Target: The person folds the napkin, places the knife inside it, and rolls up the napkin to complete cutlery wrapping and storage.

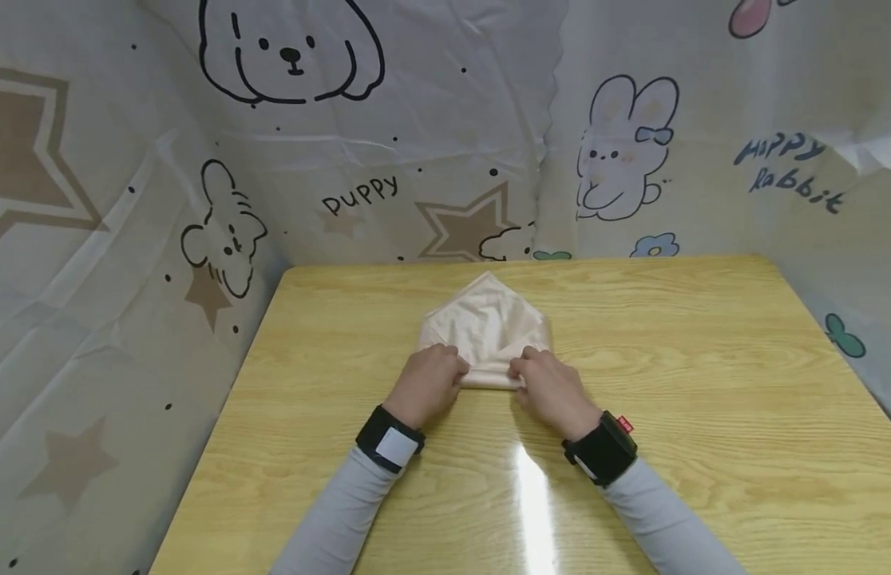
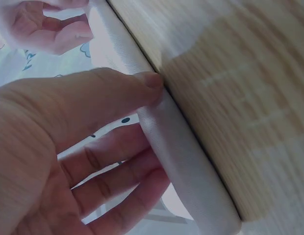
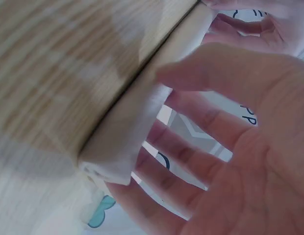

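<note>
A pale pink, satiny cloth point(image 1: 486, 319) lies on the wooden table, with a pointed corner at the far side and a thick folded band along the near side. My left hand point(image 1: 426, 382) grips the left part of that band; in the left wrist view the thumb presses the folded edge point(image 2: 179, 152) from the near side while the fingers reach behind it. At the right part, my right hand point(image 1: 556, 393) holds the same band, its thumb on the cloth roll point(image 3: 125, 125) and its fingers beyond. Some fingertips are hidden by the cloth.
The wood-grain table point(image 1: 330, 319) extends around the cloth. Behind it and at the left hangs a pale printed sheet point(image 1: 453, 104) with cartoon animals and stars. Black bands point(image 1: 601, 450) circle both wrists, over grey sleeves. A bright reflection lies on the near tabletop.
</note>
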Available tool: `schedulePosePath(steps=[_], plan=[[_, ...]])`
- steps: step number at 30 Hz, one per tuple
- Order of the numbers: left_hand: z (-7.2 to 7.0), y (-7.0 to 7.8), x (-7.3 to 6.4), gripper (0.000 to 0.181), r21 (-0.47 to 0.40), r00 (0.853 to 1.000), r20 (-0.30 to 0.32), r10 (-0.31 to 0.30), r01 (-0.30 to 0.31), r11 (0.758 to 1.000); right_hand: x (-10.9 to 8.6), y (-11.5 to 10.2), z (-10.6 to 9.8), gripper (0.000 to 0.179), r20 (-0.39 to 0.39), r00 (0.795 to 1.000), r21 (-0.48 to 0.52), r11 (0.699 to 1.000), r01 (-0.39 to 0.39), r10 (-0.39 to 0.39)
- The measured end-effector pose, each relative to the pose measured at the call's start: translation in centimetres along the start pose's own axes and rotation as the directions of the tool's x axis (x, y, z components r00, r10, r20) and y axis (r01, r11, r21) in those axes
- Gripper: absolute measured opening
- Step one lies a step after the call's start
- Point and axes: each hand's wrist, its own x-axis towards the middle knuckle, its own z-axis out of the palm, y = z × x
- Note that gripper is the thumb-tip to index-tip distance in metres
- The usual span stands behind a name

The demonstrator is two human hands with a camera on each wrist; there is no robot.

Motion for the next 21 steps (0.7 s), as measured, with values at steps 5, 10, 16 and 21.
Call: schedulePosePath(steps=[5,10,16,21], plan=[[-0.03,0.03,-0.05,0.010,0.030,0.999,0.015,-0.034,0.034,0.999,-0.11,-0.21,-0.02,0.024,0.016,1.000,0.034,0.999,0.006,-0.007],[0.00,-0.09,0.02,0.012,-0.002,0.998,0.042,-0.043,0.043,0.999,-0.10,-0.30,-0.09,0.021,0.005,1.000,0.059,0.998,0.017,-0.017],[0.45,-0.41,0.23,0.018,-0.050,1.000,0.016,-0.012,0.013,0.999,-0.10,-0.31,-0.11,0.021,0.011,1.000,0.092,0.996,0.020,-0.021],[0.67,-0.41,0.39,0.015,-0.028,1.000,0.008,-0.009,0.010,1.000,-0.07,-0.31,0.02,0.021,0.000,1.000,0.097,0.995,0.021,-0.021]])
